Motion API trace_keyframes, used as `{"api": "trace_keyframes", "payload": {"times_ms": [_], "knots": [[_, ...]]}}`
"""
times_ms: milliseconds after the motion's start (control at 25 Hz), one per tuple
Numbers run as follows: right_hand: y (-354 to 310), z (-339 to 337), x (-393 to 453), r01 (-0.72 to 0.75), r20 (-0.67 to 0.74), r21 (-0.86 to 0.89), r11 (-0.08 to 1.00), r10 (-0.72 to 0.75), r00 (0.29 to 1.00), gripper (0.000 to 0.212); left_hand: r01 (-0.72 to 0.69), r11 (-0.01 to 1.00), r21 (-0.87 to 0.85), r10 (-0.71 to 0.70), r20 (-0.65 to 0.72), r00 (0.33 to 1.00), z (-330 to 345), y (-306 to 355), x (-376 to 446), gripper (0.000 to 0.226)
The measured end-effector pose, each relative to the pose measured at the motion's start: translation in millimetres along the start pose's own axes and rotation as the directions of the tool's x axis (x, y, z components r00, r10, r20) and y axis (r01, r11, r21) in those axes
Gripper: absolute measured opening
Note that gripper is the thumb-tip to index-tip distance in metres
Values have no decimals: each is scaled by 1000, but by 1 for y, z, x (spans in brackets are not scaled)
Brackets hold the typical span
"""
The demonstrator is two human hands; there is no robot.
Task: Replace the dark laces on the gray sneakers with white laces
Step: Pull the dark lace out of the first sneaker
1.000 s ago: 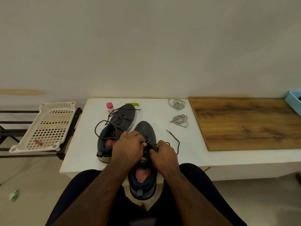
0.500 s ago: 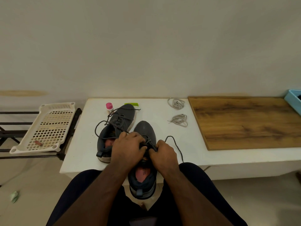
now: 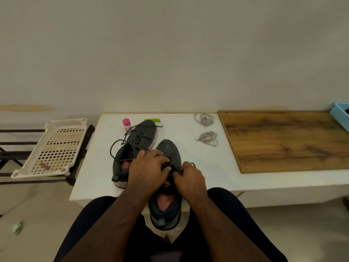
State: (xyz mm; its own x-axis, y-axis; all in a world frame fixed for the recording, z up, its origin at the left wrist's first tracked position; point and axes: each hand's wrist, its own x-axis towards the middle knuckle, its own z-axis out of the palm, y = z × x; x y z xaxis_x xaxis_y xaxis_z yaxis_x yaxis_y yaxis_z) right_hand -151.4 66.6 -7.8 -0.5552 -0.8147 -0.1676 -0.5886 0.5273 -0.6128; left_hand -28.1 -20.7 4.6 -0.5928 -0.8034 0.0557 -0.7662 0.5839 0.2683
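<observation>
Head view looks down on a white table (image 3: 188, 178) at the centre of the frame, with two gray sneakers on it. The nearer sneaker (image 3: 168, 150) sits just below centre, toe pointing up the frame and heel hanging over the table's near edge between the person's knees. Both hands meet over its lace area. The left hand (image 3: 148, 170) lies across the tongue from the left, fingers curled over the dark lace (image 3: 171, 164) and its thumb tip pinching it. The right hand (image 3: 189, 178) closes in from the right, thumb and fingers pinching the same lace just beside the left thumb, so the two hands nearly touch. A short loop of that lace peeps out by the right hand's knuckles.

The second sneaker (image 3: 135, 146) lies to the left and slightly higher, touching the left hand's outer edge, its dark lace loosened and looping out over the table. Two bundles of white laces (image 3: 206, 138) rest right of centre, well apart from the hands, one above the other beside a wooden board (image 3: 287, 140). A pink-capped bottle (image 3: 126, 124) and a green object (image 3: 153, 120) stand above the second sneaker. A cream perforated tray (image 3: 54, 148) sits on a rack at the left, and a blue bin (image 3: 340, 112) at the right edge.
</observation>
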Motion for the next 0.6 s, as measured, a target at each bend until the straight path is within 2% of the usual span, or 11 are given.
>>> {"api": "trace_keyframes", "payload": {"times_ms": [80, 200, 360, 440, 520, 600], "knots": [[0, 0, 0, 2, 2, -6, 1000, -2, 1000, 16, -9, 999, 36, 8, 22, 1000, 3, 4, 1, 25], [1, 2, 0, 1, -5, -4, 1000, -1, 1000, 15, 8, 999, -51, -11, -69, 998, -1, -3, 1, 14], [3, 4, 2, -10, 3, 24, 1000, 10, 1000, 13, 144, 972, -184, -183, -219, 958, -12, -25, 7, 11], [3, 4, 2, -8, 1, 21, 1000, 8, 1000, 14, 122, 982, -145, -149, -188, 971, -10, -24, 5, 25], [2, 4, 1, -2, -2, 8, 1000, 2, 1000, 14, 78, 994, -71, -83, -66, 994, -7, -11, 0, 40], [2, 3, 0, -3, -6, 0, 1000, 3, 1000, 13, 38, 999, 19, -38, 22, 999, -2, 3, -3, 36]]}}
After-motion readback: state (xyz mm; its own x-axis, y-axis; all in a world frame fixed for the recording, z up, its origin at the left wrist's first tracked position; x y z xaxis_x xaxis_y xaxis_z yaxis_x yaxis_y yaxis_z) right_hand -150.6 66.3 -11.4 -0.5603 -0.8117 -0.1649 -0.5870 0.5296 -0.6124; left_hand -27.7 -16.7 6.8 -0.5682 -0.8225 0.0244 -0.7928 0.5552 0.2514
